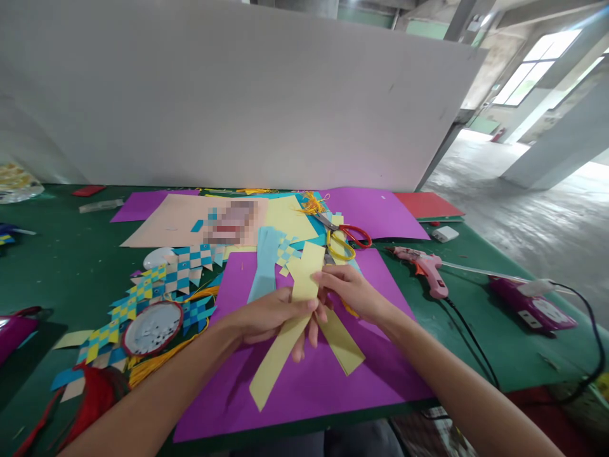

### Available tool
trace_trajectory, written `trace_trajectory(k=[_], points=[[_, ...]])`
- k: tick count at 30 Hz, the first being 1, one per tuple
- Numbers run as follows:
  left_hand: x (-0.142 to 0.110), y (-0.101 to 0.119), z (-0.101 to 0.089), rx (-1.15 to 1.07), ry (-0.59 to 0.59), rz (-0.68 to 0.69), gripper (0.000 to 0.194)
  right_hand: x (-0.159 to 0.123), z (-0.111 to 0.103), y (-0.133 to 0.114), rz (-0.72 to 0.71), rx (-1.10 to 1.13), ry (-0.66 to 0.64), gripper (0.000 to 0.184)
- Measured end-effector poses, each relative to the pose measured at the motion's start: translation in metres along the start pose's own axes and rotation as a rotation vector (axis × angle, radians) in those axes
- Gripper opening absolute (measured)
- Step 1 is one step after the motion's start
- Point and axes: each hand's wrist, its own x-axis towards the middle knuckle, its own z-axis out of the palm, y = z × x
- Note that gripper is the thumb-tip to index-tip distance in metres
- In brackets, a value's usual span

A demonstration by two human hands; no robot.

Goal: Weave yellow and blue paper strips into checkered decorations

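Observation:
Both hands meet over a purple paper sheet (pixel 380 387) in the middle of the table. Pale yellow paper strips (pixel 280 362) cross between them, one end up, two ends spread downward. My left hand (pixel 271 314) pinches the strips near their crossing, thumb on top. From the other side my right hand (pixel 349 289) grips the upper strip's edge, its fingertips partly hidden behind the paper. Light blue paper strips (pixel 263 266) lie just beyond the left hand. A small yellow-and-blue woven paper piece (pixel 288 252) rests beside them.
Scissors (pixel 349 238) with red and yellow handles lie beyond my hands. A pink glue gun (pixel 425 266) and a purple power strip (pixel 533 304) with cables sit at right. On the left are woven paper fish (pixel 137 292), a lid of small beads (pixel 152 330) and red tassels (pixel 98 400).

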Motion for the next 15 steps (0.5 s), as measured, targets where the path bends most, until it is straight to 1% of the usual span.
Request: trace_trajectory(k=[4,8,9,11,12,13,14,15], points=[[0.005,-0.001,-0.001,0.064,0.129,0.032,0.034,0.0,-0.001,0.004,0.021,-0.156,0.13,0.043],[0.008,-0.004,-0.004,0.044,0.174,0.033,0.031,0.005,-0.004,0.005,0.017,-0.231,0.236,0.046],[0.008,-0.005,-0.005,0.034,0.185,0.027,0.03,0.005,-0.005,0.002,-0.013,-0.263,0.298,0.045],[0.009,-0.006,-0.006,0.025,0.206,0.017,0.03,0.001,-0.005,-0.007,-0.137,-0.345,0.48,0.038],[0.009,-0.006,-0.006,0.022,0.209,0.015,0.03,-0.005,-0.004,-0.014,-0.217,-0.384,0.561,0.032],[0.01,-0.006,-0.007,0.021,0.207,0.015,0.031,-0.013,-0.002,-0.023,-0.308,-0.406,0.606,0.022],[0.01,-0.006,-0.007,0.023,0.203,0.021,0.032,-0.024,0.001,-0.033,-0.373,-0.414,0.568,0.019],[0.01,-0.006,-0.008,0.027,0.198,0.031,0.032,-0.036,0.004,-0.043,-0.44,-0.402,0.457,0.021]])
